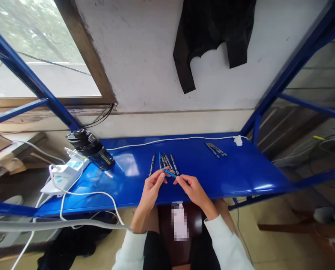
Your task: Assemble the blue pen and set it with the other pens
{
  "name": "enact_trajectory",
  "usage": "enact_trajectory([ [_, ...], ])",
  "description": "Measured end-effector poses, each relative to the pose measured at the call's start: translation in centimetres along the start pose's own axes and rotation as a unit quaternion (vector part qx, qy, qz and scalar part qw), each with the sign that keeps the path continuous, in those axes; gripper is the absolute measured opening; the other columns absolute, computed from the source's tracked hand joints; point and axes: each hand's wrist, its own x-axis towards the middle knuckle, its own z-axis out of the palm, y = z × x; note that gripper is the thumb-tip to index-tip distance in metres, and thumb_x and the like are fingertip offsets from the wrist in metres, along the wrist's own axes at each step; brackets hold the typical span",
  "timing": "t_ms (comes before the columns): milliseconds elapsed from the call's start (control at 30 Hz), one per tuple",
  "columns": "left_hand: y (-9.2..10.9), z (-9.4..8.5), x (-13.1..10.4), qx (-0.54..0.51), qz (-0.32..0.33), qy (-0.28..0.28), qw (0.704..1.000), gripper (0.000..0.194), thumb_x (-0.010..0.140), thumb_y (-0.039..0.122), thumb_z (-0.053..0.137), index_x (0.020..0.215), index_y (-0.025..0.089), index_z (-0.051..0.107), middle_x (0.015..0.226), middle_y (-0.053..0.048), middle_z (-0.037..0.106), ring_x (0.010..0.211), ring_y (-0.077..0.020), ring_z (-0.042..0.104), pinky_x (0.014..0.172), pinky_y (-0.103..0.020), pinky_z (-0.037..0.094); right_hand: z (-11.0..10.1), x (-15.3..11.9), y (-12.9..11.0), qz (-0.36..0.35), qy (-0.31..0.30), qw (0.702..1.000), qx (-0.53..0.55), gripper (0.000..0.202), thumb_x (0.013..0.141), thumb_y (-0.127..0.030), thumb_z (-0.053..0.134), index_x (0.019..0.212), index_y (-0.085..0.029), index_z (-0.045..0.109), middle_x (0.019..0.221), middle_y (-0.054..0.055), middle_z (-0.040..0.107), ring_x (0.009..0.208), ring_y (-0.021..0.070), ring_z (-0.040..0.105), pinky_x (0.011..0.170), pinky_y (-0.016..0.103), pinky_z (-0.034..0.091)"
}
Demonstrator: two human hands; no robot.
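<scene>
A blue pen (pixel 169 173) is held between both hands above the near side of the blue table (pixel 195 172). My left hand (pixel 153 185) pinches one end of it, and the fingertips of my right hand (pixel 192 188) close on the other. Just beyond my fingers lie several pens (pixel 167 161), mostly dark with clear parts, one of them with a blue end. A single dark pen (pixel 152 164) rests a little to their left. Farther right, another small group of dark pens (pixel 215 149) lies side by side at a slant.
A black bottle (pixel 91 149) leans at the table's left end beside a white power strip (pixel 64 176) with white cables. Along the back edge runs a thin white cable (pixel 162 140), ending near a crumpled white scrap (pixel 237 140). Blue metal posts (pixel 257 129) frame the table.
</scene>
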Motion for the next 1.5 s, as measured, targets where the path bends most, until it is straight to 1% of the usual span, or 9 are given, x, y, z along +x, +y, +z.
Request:
enact_trajectory([
  [133,0.0,0.2,0.1,-0.018,-0.015,-0.009,1.0,0.053,0.107,0.055,0.07,0.142,0.016,0.078,0.129,-0.016,0.084,0.103,-0.0253,0.075,0.095,-0.036,0.058,-0.3,0.1,0.1,-0.016,-0.03,0.999,-0.013,0.058,0.113,-0.066,0.053,0.099,-0.019,0.083,0.078,0.0,0.066,0.069,0.0157,0.051,0.068,0.03,0.037],
  [333,0.5,0.6,0.0,-0.07,-0.006,-0.015,0.997,0.046,0.107,0.052,0.072,0.135,0.017,0.078,0.128,-0.017,0.084,0.113,-0.0281,0.078,0.097,-0.036,0.059,-0.3,-0.2,-0.1,-0.023,-0.047,0.998,-0.017,0.06,0.114,-0.067,0.048,0.103,-0.02,0.084,0.072,-0.001,0.062,0.066,0.0163,0.05,0.067,0.03,0.035],
  [467,0.6,0.5,0.0,-0.079,-0.008,-0.02,0.997,0.038,0.105,0.05,0.075,0.117,0.015,0.083,0.126,-0.017,0.084,0.104,-0.025,0.078,0.087,-0.032,0.059,-0.1,-0.4,-0.2,-0.028,-0.037,0.999,-0.018,0.061,0.114,-0.067,0.049,0.098,-0.019,0.083,0.074,-0.001,0.063,0.067,0.0158,0.05,0.067,0.029,0.034],
  [767,-0.3,0.5,0.0,-0.033,0.004,0.042,0.999,0.041,0.096,0.054,0.084,0.11,0.016,0.089,0.101,-0.011,0.087,0.078,-0.0192,0.07,0.08,-0.031,0.056,0.4,-0.6,0.5,-0.04,-0.006,0.999,-0.019,0.054,0.113,-0.064,0.053,0.1,-0.02,0.081,0.078,0.001,0.068,0.068,0.0166,0.056,0.064,0.029,0.039],
  [967,0.1,0.6,0.1,-0.011,0.011,0.062,0.998,0.042,0.092,0.056,0.087,0.106,0.017,0.091,0.094,-0.01,0.087,0.075,-0.0196,0.068,0.079,-0.032,0.057,0.9,-0.3,1.1,-0.075,0.017,0.996,-0.039,0.049,0.115,-0.058,0.053,0.098,-0.021,0.08,0.067,-0.001,0.065,0.064,0.0169,0.06,0.068,0.03,0.045],
  [1200,0.1,0.6,0.2,0.031,-0.001,0.11,0.993,0.041,0.09,0.057,0.088,0.093,0.016,0.09,0.083,-0.009,0.085,0.071,-0.0201,0.068,0.079,-0.033,0.058,1.4,-0.4,1.1,-0.104,0.07,0.991,-0.043,0.036,0.111,-0.051,0.064,0.115,-0.021,0.083,0.078,0.002,0.075,0.069,0.019,0.068,0.072,0.03,0.052],
  [1300,0.0,0.8,0.4,0.009,-0.003,0.109,0.994,0.04,0.088,0.056,0.09,0.089,0.016,0.087,0.08,-0.009,0.083,0.072,-0.0197,0.069,0.075,-0.031,0.056,1.3,-0.5,0.7,-0.104,0.061,0.992,-0.045,0.035,0.111,-0.051,0.063,0.111,-0.021,0.081,0.084,0.003,0.077,0.072,0.0191,0.068,0.07,0.029,0.05],
  [1433,-0.1,0.8,0.5,0.004,0.007,0.103,0.995,0.042,0.089,0.057,0.089,0.093,0.016,0.083,0.079,-0.007,0.081,0.074,-0.0185,0.068,0.076,-0.029,0.054,1.2,-0.5,0.4,-0.122,0.053,0.99,-0.047,0.039,0.117,-0.046,0.051,0.103,-0.022,0.078,0.095,0.005,0.08,0.085,0.0211,0.071,0.08,0.031,0.051],
  [1500,-0.2,0.7,0.4,0.016,0.008,0.1,0.995,0.042,0.091,0.057,0.087,0.095,0.016,0.082,0.081,-0.007,0.081,0.075,-0.0181,0.068,0.078,-0.029,0.054,1.2,-0.4,0.4,-0.126,0.057,0.989,-0.048,0.031,0.116,-0.044,0.054,0.104,-0.022,0.074,0.095,0.004,0.078,0.085,0.0207,0.07,0.081,0.031,0.05],
])
